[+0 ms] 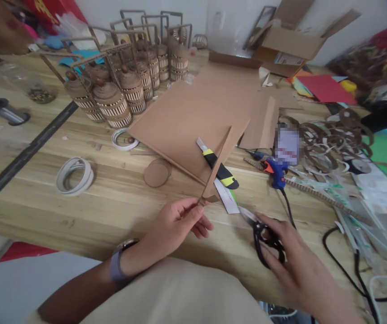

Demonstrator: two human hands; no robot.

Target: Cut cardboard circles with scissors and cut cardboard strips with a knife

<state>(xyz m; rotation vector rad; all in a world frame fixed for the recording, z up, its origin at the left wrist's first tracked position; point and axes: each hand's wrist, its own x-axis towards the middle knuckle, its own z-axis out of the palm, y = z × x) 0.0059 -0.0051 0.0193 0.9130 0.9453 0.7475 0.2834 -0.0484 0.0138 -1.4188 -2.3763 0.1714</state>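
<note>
My left hand (183, 220) pinches the near end of a thin cardboard strip (218, 162), which slants up and away over the table. In my right hand (291, 252) is a pair of black-handled scissors (261, 234), its blades pointing toward the strip but apart from it. A black and yellow utility knife (218, 168) lies beneath the strip, its blade end on a large cardboard sheet (193, 108). Partly under the knife's handle shows a white and green ruler-like piece (226, 198). Two cardboard discs (156, 173) overlap on the wood left of the strip.
Several small lantern-like cardboard crafts (112, 105) stand at the back left. A blue glue gun (276, 173) with its cord lies to the right, near piled cardboard rings (321, 153). Tape rolls (74, 176) and a wire spool (6, 111) sit on the left.
</note>
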